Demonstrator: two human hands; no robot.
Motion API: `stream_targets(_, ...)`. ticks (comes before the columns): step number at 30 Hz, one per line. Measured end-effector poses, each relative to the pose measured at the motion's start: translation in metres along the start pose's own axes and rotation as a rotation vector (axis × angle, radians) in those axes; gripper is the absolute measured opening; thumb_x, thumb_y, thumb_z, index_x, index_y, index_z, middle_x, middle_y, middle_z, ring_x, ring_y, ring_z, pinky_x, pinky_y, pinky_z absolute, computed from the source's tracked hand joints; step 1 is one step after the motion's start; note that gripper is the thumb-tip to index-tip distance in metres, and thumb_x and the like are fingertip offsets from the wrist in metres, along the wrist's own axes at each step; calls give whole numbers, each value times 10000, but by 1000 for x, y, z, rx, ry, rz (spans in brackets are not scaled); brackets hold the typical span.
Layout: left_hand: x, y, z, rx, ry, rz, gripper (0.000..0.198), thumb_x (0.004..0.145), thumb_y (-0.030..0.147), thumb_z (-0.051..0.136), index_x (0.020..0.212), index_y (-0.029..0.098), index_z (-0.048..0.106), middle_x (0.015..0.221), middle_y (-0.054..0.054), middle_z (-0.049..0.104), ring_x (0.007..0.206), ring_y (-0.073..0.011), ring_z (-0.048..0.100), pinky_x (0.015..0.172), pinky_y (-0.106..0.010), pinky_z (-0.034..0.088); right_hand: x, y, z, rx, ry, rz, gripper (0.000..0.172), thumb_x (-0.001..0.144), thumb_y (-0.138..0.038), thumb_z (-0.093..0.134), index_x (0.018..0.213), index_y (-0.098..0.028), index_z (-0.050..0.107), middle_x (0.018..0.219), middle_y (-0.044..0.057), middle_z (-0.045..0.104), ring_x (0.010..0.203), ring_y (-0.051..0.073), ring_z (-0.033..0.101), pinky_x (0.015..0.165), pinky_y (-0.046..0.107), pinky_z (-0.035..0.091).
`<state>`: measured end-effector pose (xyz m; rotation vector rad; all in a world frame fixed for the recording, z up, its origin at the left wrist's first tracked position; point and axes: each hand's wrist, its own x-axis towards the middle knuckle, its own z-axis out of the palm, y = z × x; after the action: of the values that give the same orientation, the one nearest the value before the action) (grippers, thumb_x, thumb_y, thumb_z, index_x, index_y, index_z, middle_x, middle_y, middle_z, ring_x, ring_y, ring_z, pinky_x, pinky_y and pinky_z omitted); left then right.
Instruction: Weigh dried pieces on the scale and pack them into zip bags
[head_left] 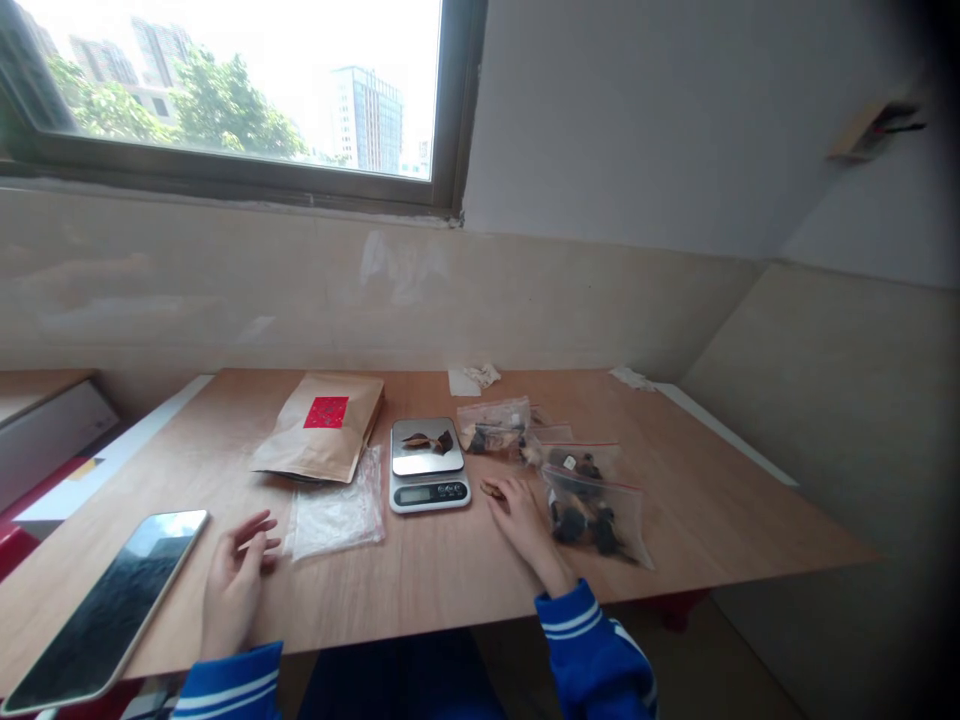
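Note:
My right hand (517, 515) rests on the wooden table just right of a small digital scale (430, 495), its fingers on a dried brown piece (493, 489). The piece is partly covered by the fingertips, and its exact kind is hard to make out. On the scale's metal plate lie several dark, curled dried pieces (429, 441). The display digits are unreadable. My left hand (240, 570) lies at the table's near left with loosely curled fingers apart, holding nothing. It is between a phone-like tablet (112, 605) and a stack of see-through plastic bags (337, 515).
A brown paper pouch (322, 440) with a red label lies behind the see-through bags. Right of the scale are several zip bags (600, 515) holding dark dried pieces. Crumpled tissue (482, 376) sits at the back edge, below the wall and window (247, 90).

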<state>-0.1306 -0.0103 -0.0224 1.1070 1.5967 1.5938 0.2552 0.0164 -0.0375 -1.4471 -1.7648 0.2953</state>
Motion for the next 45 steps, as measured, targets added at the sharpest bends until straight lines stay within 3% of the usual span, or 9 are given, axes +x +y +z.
stream_targets(7, 0, 8, -19, 1, 19, -62, 571, 589, 566, 663, 992, 166, 596, 940, -52, 632, 662, -150, 608, 545, -277, 522, 43, -52, 11, 148, 30, -22, 188, 862, -234, 517, 1014, -202, 622, 984, 59, 668, 909, 197, 615, 809, 328, 492)
stream_targets(12, -7, 14, -21, 38, 2, -42, 600, 564, 558, 680, 1006, 163, 582, 967, -78, 631, 669, -166, 621, 569, -307, 536, 60, -77, 34, -6, -15, -105, 165, 850, -182, 541, 947, -216, 670, 1122, 82, 631, 1089, 241, 530, 943, 415, 413)
stream_targets(17, -4, 6, -29, 132, -36, -34, 620, 608, 550, 640, 1072, 152, 538, 1039, -127, 618, 743, -211, 635, 602, -348, 541, 18, -66, 34, -23, 93, -29, 320, 889, -231, 468, 1180, -281, 592, 1409, 75, 378, 1287, 269, 356, 1035, 495, 318)
stream_targets(22, 41, 1, -21, 443, -8, 218, 618, 673, 421, 534, 1215, 131, 466, 1226, -184, 528, 1082, -312, 559, 819, -446, 512, -43, -49, 14, 13, 160, 80, 277, 894, -220, 427, 1056, -277, 645, 1246, 87, 487, 1162, 261, 457, 1002, 496, 359)
stream_targets(26, 86, 14, 6, 742, -67, 286, 751, 682, 286, 537, 1384, 125, 323, 1412, -193, 385, 1310, -337, 359, 1043, -506, 323, -64, -50, 5, 78, 191, 114, 268, 883, -183, 415, 936, -265, 665, 1122, 88, 542, 1081, 258, 503, 971, 489, 393)
stream_targets(32, 110, 18, 29, 859, -63, 230, 551, 793, 229, 466, 1343, 253, 445, 1420, -128, 423, 1288, -377, 369, 978, -583, 298, -69, -87, 9, 295, 134, 95, 317, 886, -131, 364, 877, -260, 654, 1046, 83, 572, 1056, 226, 546, 975, 437, 436)
stream_targets(36, 103, 11, 32, 796, 42, 378, 396, 811, 278, 501, 1195, 266, 597, 1181, -95, 635, 1068, -280, 558, 907, -413, 383, -63, -128, 21, 428, -100, -37, 333, 866, -98, 393, 974, -274, 655, 1115, 49, 590, 1089, 190, 560, 976, 375, 468)
stream_targets(40, 91, 8, 36, 720, 188, 603, 324, 808, 374, 552, 1074, 240, 678, 1021, -77, 691, 935, -249, 567, 886, -357, 388, -36, -170, 48, 400, -305, -260, 432, 876, -133, 434, 1284, -257, 505, 1332, 45, 509, 1263, 197, 445, 1081, 414, 381)
stream_targets(45, 81, 9, 38, 631, 217, 721, 298, 806, 408, 563, 959, 210, 724, 880, -77, 708, 809, -216, 566, 824, -309, 417, -1, -195, 101, 128, -230, -310, 667, 850, -172, 497, 1451, -71, 227, 1508, 167, 236, 1420, 287, 112, 1130, 503, 270)
